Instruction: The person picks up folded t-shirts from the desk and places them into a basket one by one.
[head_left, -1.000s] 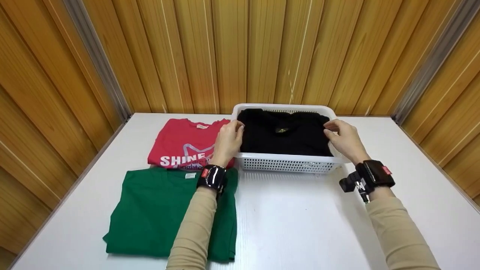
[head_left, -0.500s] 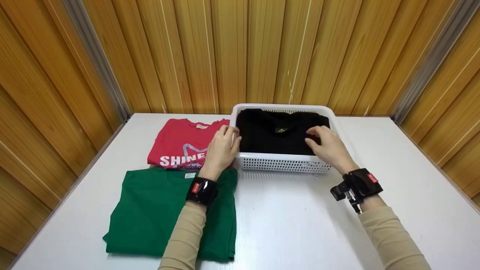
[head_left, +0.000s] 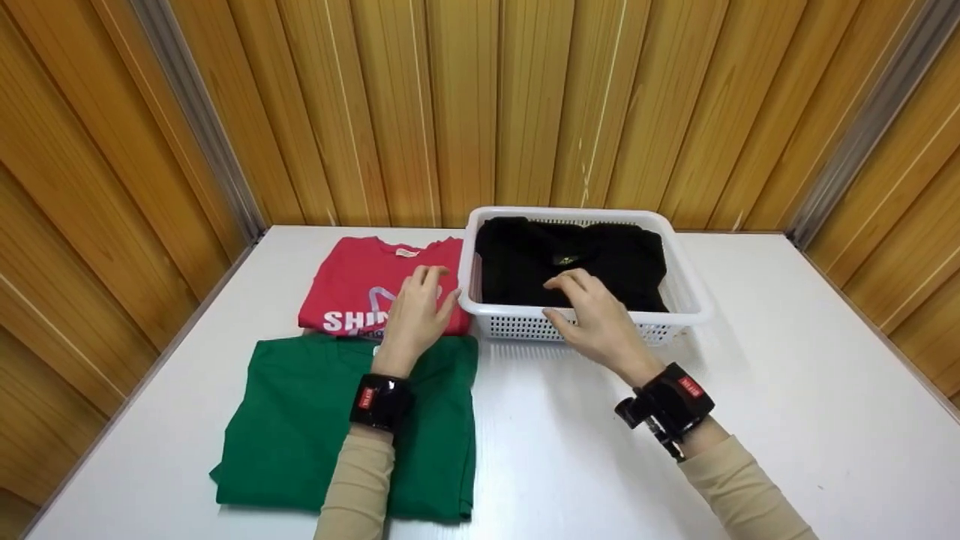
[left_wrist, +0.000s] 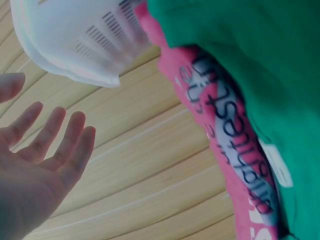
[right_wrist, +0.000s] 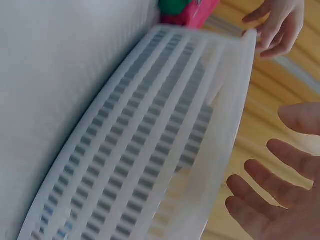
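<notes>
A folded black garment [head_left: 510, 270] lies inside a white plastic basket [head_left: 694, 296] with slotted sides. My left hand [head_left: 416, 315] hovers over the folded red shirt [head_left: 322, 289] left of the basket, its fingers loosely bent around nothing. In the left wrist view its fingers [left_wrist: 65, 142] are spread apart and hold nothing. Above the basket's front rim is my right hand [head_left: 600, 322], relaxed and holding nothing; the right wrist view shows its fingers [right_wrist: 255, 200] separated, beside the rim. A folded green shirt [head_left: 300, 420] lies in front of the red one, partly under my left forearm.
The basket and shirts stand on a white table [head_left: 570, 465]. Wood-patterned panels [head_left: 525, 112] close off the back and both sides. Black camera straps [head_left: 675, 405] sit on both wrists.
Both hands have come away from the black garment's sides. The left moved left and toward me over the red shirt; the right moved left and toward me to the basket's front rim.
</notes>
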